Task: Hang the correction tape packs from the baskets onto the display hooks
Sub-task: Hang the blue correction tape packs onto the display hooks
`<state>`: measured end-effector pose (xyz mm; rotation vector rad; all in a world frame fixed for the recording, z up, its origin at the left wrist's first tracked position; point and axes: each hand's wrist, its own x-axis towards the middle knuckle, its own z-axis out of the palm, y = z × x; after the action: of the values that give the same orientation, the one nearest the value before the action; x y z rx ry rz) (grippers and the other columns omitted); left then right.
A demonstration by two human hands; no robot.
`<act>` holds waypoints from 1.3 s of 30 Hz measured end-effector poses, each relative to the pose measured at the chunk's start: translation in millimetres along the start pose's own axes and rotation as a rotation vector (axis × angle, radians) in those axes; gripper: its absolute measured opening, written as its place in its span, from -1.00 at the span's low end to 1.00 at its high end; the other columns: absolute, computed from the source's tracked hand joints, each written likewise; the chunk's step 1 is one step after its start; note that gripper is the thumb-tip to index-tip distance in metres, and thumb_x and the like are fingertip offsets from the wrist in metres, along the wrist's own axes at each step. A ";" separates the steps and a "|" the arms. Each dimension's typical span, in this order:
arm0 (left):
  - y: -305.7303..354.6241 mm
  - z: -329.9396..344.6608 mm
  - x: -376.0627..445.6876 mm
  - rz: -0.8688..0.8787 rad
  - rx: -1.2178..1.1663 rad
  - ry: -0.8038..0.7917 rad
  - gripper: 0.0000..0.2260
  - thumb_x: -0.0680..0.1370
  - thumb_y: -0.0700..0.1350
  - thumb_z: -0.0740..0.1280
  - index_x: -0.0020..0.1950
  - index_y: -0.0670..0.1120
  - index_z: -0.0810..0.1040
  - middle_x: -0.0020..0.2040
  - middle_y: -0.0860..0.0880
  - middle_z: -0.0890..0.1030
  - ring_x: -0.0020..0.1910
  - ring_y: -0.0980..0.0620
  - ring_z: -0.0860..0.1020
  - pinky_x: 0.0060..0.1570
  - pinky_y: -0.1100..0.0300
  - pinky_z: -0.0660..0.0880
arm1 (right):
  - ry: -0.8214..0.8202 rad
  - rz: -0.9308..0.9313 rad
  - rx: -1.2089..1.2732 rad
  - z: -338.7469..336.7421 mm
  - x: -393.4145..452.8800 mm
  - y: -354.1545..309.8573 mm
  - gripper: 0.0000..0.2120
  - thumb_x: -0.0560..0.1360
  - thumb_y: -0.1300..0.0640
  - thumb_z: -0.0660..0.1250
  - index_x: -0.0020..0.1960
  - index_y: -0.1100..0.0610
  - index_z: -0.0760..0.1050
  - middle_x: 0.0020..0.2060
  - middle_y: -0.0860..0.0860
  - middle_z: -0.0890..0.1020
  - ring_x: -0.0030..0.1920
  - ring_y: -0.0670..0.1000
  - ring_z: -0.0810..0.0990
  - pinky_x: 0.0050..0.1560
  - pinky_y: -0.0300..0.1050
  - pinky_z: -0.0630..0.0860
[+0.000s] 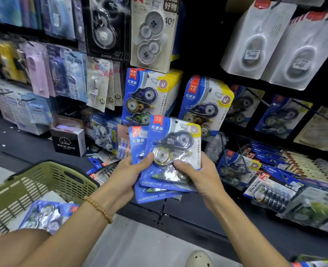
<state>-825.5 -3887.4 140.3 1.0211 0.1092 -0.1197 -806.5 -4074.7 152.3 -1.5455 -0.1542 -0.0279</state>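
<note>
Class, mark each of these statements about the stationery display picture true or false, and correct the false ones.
1. Both hands hold a fanned stack of blue correction tape packs. True.
2. The green basket lies at the right. False: it is at the lower left.
3. The left hand has a beaded bracelet on its wrist. True.
4. The basket holds no packs. False: at least one blue pack lies in it.
5. The right hand hangs idle. False: it grips the stack's front pack.
</note>
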 end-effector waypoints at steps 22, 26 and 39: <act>-1.4 -5.8 13.1 0.123 0.099 0.201 -0.78 0.47 -0.34 0.46 0.08 -0.15 0.63 -0.10 -0.08 0.75 -0.15 -0.05 0.70 -0.12 0.05 0.62 | 0.387 -0.209 -0.159 -42.5 78.3 -46.4 -0.88 0.61 0.08 0.37 0.13 -0.02 0.48 0.05 -0.10 0.64 0.09 -0.03 0.63 0.15 -0.02 0.58; -1.8 -8.3 12.6 0.122 0.113 0.211 -0.76 0.47 -0.35 0.46 0.11 -0.17 0.62 -0.10 -0.10 0.74 -0.14 -0.07 0.70 -0.08 0.02 0.63 | 0.385 -0.187 -0.166 -44.0 81.8 -46.6 -0.83 0.62 0.09 0.36 0.19 0.03 0.48 0.05 -0.12 0.63 0.06 -0.08 0.62 0.04 -0.15 0.53; 3.1 -5.3 6.5 0.103 0.115 0.170 -0.80 0.51 -0.35 0.42 0.10 -0.17 0.62 -0.18 -0.06 0.73 -0.26 0.00 0.70 -0.23 0.10 0.66 | 0.476 -0.158 -0.266 -51.3 102.0 -37.1 -0.86 0.64 0.03 0.32 0.14 0.06 0.47 -0.11 -0.13 0.55 -0.15 -0.17 0.51 -0.15 -0.20 0.46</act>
<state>-818.9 -3881.5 139.2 1.1491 0.2062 0.0556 -705.6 -4118.7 200.2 -1.7430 0.1114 -0.5555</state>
